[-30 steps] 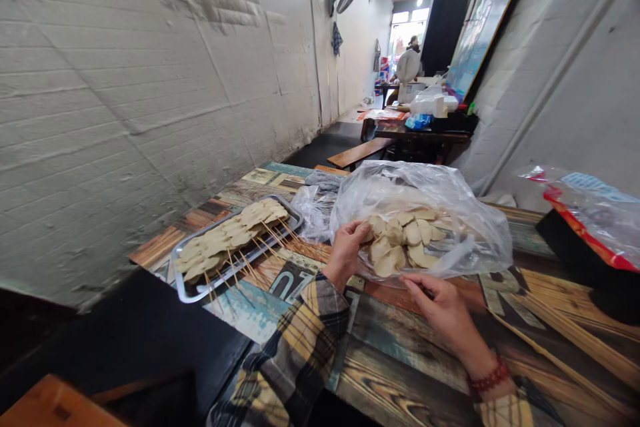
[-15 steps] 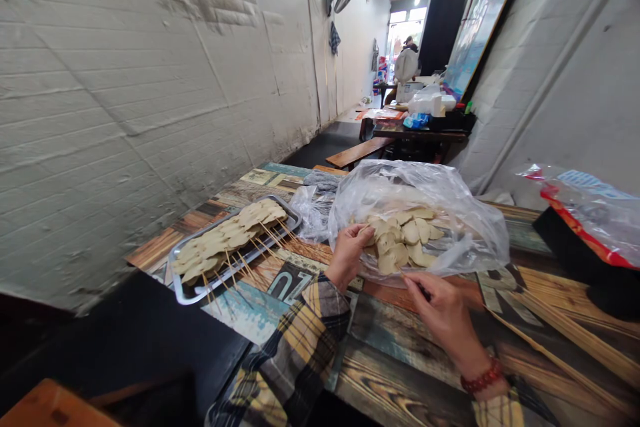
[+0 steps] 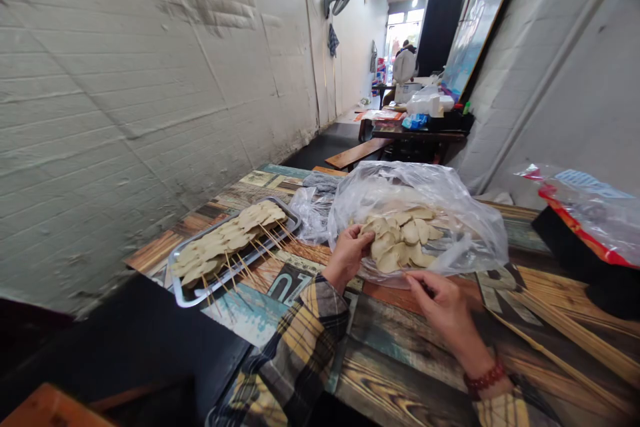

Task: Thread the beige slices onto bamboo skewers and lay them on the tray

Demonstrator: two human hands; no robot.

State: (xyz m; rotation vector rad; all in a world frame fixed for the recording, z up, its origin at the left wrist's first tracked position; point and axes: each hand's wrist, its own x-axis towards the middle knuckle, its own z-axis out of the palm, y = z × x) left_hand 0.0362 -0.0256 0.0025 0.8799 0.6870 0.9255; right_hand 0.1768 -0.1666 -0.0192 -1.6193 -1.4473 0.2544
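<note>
At 4 o'clock, thin stick in right hand mostly hidden from us. Slices fade, farther back, behind clear bag. At 8 o'clock, skewered pieces conceal stick tips; orange wooden piece cut off by bottom edge. Loose sticks, 4 o'clock, and red-edged packet, 3 o'clock, run past right edge; we cannot read packet's print. Person, 1 o'clock, too small for detail.

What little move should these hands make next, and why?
Perhaps the right hand should gently push what looks like a thin stick into the pale slices: the left hand pinches some at the pile's edge, and loaded skewers already lie in the tray.
</note>
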